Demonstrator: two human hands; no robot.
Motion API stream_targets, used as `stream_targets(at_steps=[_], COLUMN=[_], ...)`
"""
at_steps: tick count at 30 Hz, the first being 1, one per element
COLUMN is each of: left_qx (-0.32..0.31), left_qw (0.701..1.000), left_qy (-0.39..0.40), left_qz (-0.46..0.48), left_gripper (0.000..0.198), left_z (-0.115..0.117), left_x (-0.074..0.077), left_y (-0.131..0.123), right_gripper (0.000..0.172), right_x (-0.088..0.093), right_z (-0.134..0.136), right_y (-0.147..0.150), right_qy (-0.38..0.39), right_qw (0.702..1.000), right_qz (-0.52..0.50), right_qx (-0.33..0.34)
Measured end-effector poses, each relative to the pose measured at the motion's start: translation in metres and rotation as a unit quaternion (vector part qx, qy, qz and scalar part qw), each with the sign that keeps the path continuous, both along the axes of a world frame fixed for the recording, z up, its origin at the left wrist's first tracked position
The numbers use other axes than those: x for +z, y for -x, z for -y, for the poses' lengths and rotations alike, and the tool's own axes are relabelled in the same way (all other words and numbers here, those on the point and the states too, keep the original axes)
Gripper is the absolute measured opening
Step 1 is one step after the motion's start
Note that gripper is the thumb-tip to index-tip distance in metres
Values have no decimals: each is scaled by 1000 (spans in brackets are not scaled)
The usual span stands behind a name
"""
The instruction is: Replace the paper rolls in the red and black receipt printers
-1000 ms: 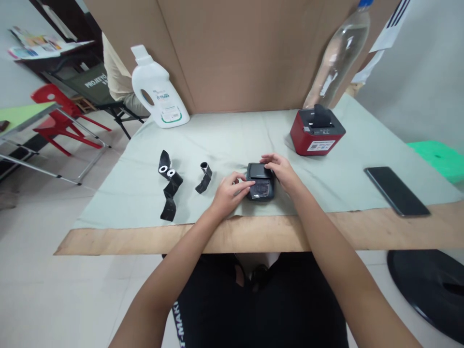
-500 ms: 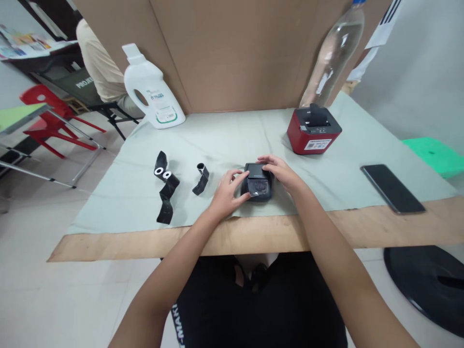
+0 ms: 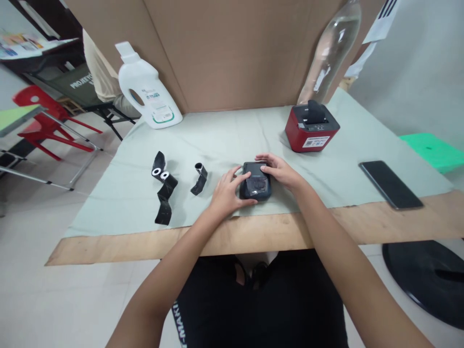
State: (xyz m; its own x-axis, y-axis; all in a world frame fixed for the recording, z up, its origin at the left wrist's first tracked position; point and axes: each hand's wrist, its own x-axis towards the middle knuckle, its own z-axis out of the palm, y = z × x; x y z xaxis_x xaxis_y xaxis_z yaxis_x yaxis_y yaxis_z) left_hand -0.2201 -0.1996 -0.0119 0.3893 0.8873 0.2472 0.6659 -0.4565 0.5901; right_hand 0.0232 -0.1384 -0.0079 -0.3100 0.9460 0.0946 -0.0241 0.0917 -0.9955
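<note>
A small black portable printer (image 3: 257,187) with a clear window in its top lies on the cloth near the table's front edge. From its left side, my left hand (image 3: 228,192) grips it, thumb along the front edge and a fingertip on top. My right hand (image 3: 279,170) holds the back right corner, its thumb resting on the top face. Left of the printer, a loose black roll (image 3: 199,179) stands partly unwound. Farther left is a pair of black rolls (image 3: 165,186) with white cores and trailing strips.
Behind on the right stands a red and black printer (image 3: 311,133), near a tall clear bottle (image 3: 331,53). A black phone (image 3: 391,184) lies at the right. At the back left, a white jug (image 3: 148,92) stands by the cardboard panel (image 3: 232,58). One person sits beyond the panel.
My left thumb has slid from the printer's clear window down to its front edge. The right hand stays at the back right corner. The camera view has shifted slightly.
</note>
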Motion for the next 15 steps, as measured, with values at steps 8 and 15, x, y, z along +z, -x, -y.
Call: stream_targets(at_steps=[8,15], left_qx=[-24,-50], left_qw=[1000,991], left_qy=[-20,-85], left_qz=[5,92], left_gripper=[90,41], left_z=[-4,-12], left_x=[-7,-17], left_y=[3,10], right_gripper=[44,55], right_x=[-7,-1], right_z=[1,62], right_y=[9,22], right_qy=[-21,-60], right_qw=[996,966], right_qz=[20,187], right_qx=[-81,-168])
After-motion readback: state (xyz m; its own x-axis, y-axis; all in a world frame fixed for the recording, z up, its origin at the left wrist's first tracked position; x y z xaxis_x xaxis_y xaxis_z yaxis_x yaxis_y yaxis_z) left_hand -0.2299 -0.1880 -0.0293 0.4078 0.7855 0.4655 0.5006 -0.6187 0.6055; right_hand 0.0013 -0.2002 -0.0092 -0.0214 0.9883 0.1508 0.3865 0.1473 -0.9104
